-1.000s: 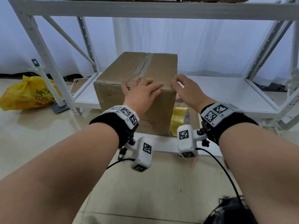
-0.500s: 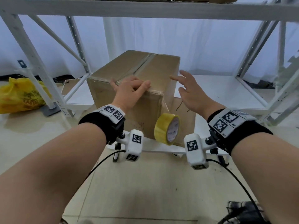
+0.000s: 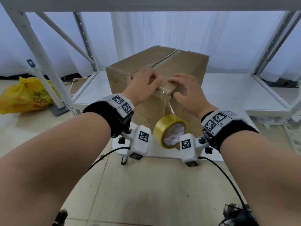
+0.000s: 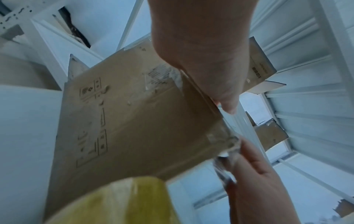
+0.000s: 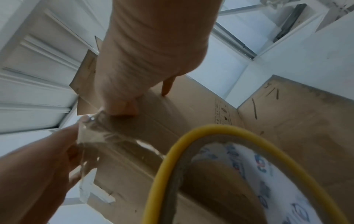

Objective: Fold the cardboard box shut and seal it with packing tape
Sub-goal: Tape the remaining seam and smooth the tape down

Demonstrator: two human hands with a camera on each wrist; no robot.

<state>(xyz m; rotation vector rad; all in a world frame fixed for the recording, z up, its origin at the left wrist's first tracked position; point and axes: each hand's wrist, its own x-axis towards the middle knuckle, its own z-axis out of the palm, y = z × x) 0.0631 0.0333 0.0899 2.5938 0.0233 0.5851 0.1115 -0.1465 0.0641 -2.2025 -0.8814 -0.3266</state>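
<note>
A brown cardboard box [image 3: 187, 66] stands on a low white shelf with one corner toward me, its top flaps shut and a clear tape line along the top seam. My left hand [image 3: 145, 85] lies on the top at the near corner, its thumb [image 4: 228, 104] down along the edge. My right hand [image 3: 187, 90] presses the same corner from the right, fingers on top and thumb [image 5: 122, 106] on the side face. A crinkled clear tape strip [image 3: 169, 105] runs down from that corner. The yellow tape roll [image 3: 170, 132] hangs from it, held by neither hand.
The white shelf board [image 3: 228, 88] extends right of the box. Rack uprights [image 3: 45, 62] stand at left and right, with a beam overhead. A yellow plastic bag [image 3: 27, 95] lies on the floor at left. A flat cardboard piece [image 3: 78, 84] leans behind the left upright.
My right hand lifted off the box half a second ago and is now back, pressing on the near corner. The left hand stayed on the top. The roll hangs lower, in front of the corner.
</note>
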